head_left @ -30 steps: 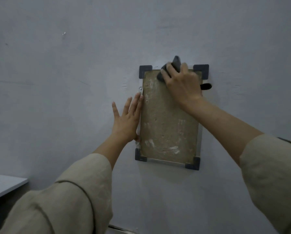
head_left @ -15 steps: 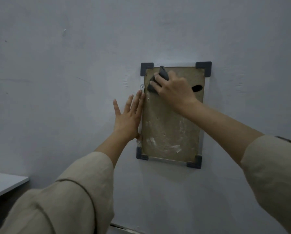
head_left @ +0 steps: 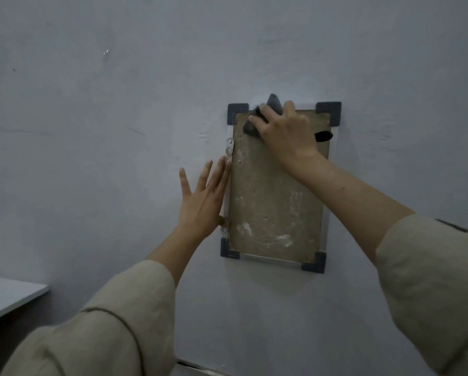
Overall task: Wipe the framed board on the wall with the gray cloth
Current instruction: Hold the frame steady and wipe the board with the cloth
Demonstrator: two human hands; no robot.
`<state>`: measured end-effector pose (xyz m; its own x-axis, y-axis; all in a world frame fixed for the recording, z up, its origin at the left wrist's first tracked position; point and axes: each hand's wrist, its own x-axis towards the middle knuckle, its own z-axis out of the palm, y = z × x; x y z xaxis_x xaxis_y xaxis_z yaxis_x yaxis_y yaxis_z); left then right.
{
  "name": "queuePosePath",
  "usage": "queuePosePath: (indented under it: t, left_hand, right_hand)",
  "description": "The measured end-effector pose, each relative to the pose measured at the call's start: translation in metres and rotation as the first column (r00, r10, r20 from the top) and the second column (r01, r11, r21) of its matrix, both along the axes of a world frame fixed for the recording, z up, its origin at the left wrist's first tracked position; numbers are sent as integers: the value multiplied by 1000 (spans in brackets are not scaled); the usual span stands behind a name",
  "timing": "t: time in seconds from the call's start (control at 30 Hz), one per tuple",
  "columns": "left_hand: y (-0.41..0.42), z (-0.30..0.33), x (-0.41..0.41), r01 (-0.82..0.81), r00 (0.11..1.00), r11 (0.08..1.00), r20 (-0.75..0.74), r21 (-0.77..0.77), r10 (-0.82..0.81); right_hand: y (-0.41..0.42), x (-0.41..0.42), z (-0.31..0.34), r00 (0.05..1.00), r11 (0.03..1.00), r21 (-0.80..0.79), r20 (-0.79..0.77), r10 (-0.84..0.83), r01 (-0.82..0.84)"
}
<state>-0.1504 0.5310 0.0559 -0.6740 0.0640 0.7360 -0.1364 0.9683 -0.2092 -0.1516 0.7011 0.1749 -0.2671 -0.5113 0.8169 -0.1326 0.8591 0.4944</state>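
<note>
A brown framed board (head_left: 276,207) with dark corner caps hangs on the pale wall. My right hand (head_left: 287,131) presses a crumpled gray cloth (head_left: 273,104) against the board's top edge, fingers curled over it. Parts of the cloth stick out above the frame and to the left of my fingers. My left hand (head_left: 203,199) lies flat against the wall with straight fingers, touching the frame's left edge below a small metal bracket (head_left: 229,149).
A white tabletop corner (head_left: 10,297) juts in at the lower left. A dark oval mark (head_left: 323,136) shows on the board by my right hand. My beige sleeves fill the bottom of the view.
My right hand with the cloth slid down and left across the upper board, then back up to the top edge. My left hand stayed flat beside the frame.
</note>
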Motion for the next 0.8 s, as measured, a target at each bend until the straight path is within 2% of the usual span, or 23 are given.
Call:
queuePosePath:
  t: [0.07,0.13,0.2,0.33,0.37,0.47,0.5,0.63,0.67,0.7,0.8]
  left_hand:
    - [-3,-9,0,-17,999,1000,-27,-21,17]
    - [-5,-14,-1,-19,999,1000,-30,-15,18]
    - [-6,-15,-3,-6,1000,1000,-29,-3,6]
    - [-7,-16,-4,20,999,999,-28,46,-18]
    - [-7,-17,-4,24,999,998,-33,54,-22]
    - [-6,-16,-5,26,999,998,-37,61,-24]
    - [-7,-16,-6,26,999,998,-35,63,-24]
    - [-8,-17,-7,26,999,997,-24,66,-24]
    - [-7,-17,-7,27,999,997,-25,67,-25]
    - [-7,-17,-7,30,999,997,-26,69,-28]
    - [-7,-17,-5,26,999,997,-28,71,-24]
  right_hand:
    - [-9,1,-15,1000,1000,22,16,7,-7]
    - [-10,0,-23,1000,992,127,13,17,-18]
    - [-3,-3,-8,999,986,164,-13,36,-34]
    - [-4,-3,11,999,1000,16,-45,15,-15]
    - [-9,-1,4,999,999,41,-37,17,-15]
    - [-15,-3,-18,1000,970,244,-28,9,-2]
    - [-13,-3,-13,999,969,246,-33,19,-10]
    - [-8,-7,20,997,1000,-2,-73,3,-3]
    - [-11,-5,17,998,1000,-17,-64,0,-1]
    - [-14,-4,11,999,1000,18,-53,9,-8]
    - [-17,-3,-8,998,962,275,-56,20,-4]
